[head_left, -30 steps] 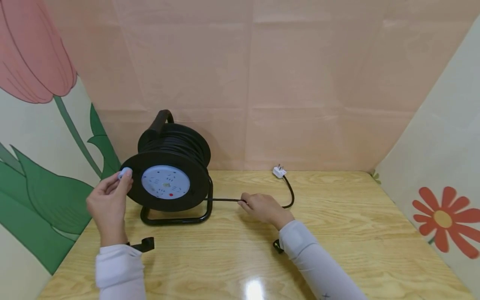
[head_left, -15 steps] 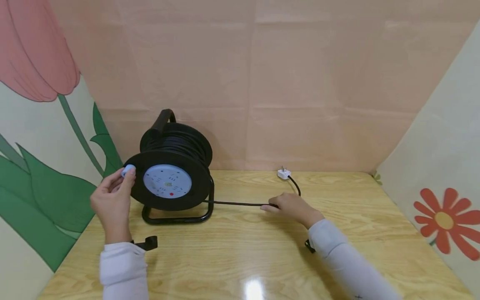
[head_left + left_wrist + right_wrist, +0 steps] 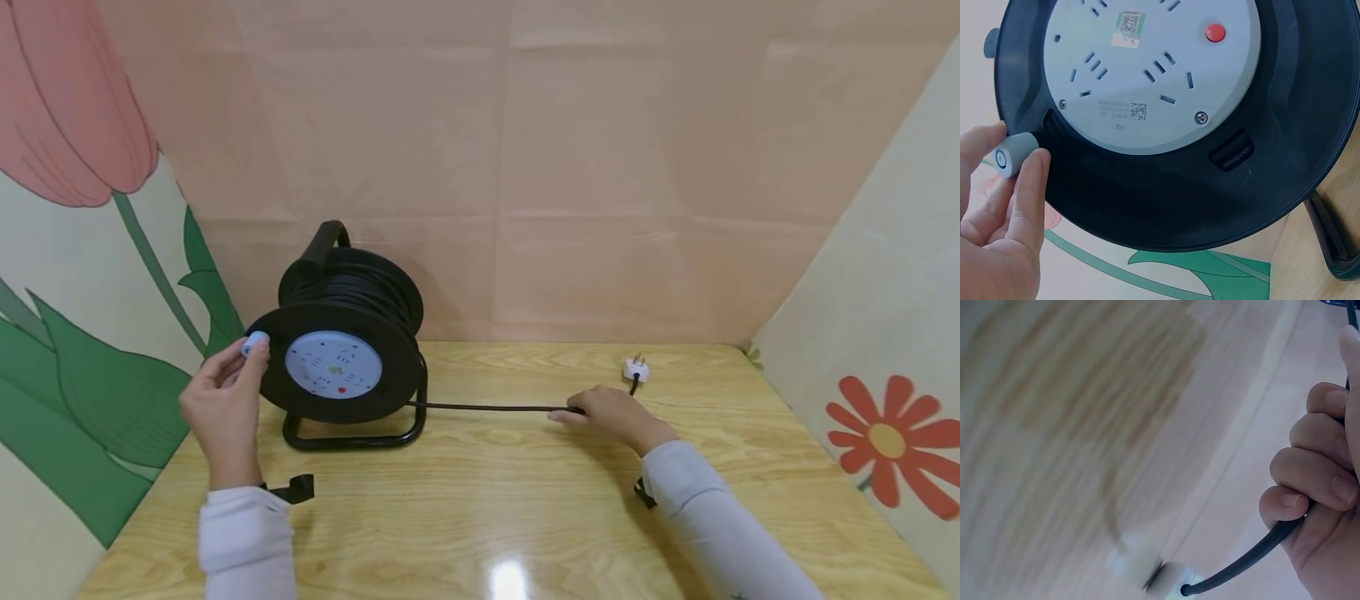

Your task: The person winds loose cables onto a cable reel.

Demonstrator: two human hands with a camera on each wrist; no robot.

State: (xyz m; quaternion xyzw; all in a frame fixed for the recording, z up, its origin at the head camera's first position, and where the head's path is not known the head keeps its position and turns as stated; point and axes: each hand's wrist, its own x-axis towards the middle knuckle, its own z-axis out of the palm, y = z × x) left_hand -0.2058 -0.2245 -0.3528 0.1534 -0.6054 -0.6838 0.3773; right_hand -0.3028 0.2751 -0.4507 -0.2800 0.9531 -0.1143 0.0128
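A black cable reel [image 3: 333, 333] stands on its tubular frame at the left of the table, a pale socket panel [image 3: 1154, 75] with a red button on its face. My left hand [image 3: 228, 408] pinches the reel's small light-blue knob [image 3: 1016, 153] between thumb and fingers at the left rim. Toward the right, my right hand [image 3: 611, 417] has its fingers curled round the black cable [image 3: 487, 407], which runs straight from the reel to it. Beyond that hand a short tail of cable ends in a white plug [image 3: 636, 369], prongs pointing up and away.
The wood-grain table [image 3: 465, 500] runs back to a pinkish covered wall [image 3: 600, 167]. Flower-painted panels, with a tulip [image 3: 67, 108] on the left and a red flower [image 3: 888, 442] on the right, flank it. A black strap [image 3: 292, 488] sticks out at the left wrist.
My right hand has moved right with the cable, drawing a longer straight length from the reel. The plug has shifted right too. My left hand stays at the knob.
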